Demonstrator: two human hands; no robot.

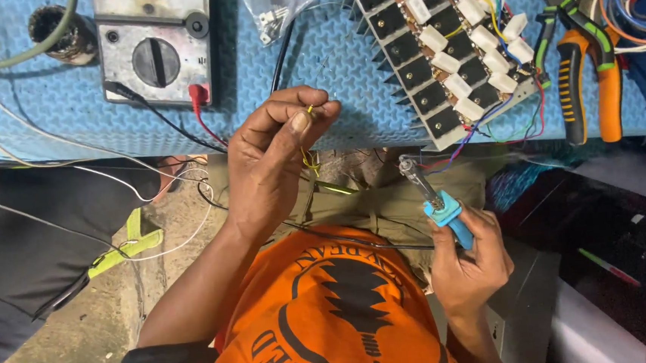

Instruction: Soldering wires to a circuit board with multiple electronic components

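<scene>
Left hand (272, 158) sits dead centre of the shot, fingers pinched shut on a thin yellow wire (311, 159) — thumb and forefinger clamp it near its top end and the rest dangles down toward 6 o'clock, over the lap. Right hand (468, 258) is down at about 4 o'clock, curled closed round the blue handle of a soldering iron (432, 200), with the metal tip angled up toward 11 o'clock, near the wire but not touching it.

How far along? Judging by what shows, the joint isn't being made right now — tip and wire are apart, and the wire's end is up in the fingers, not on anything. The heatsink board (450, 44) at 1 o'clock, with its rows of black transistors and white block resistors, already has a bunch of coloured leads hanging off its lower corner, so some wiring looks done; I can't tell how many spots are left.

Pose-wise: left wrist bent, back of the hand facing the camera, forearm coming up from 7 o'clock. Right forearm rises from 5 o'clock — iron held like a pen.

Analog multimeter (154, 45) sits at 11 o'clock on the blue mat (45, 110), orange-handled pliers (588, 64) at 2 o'clock.
</scene>
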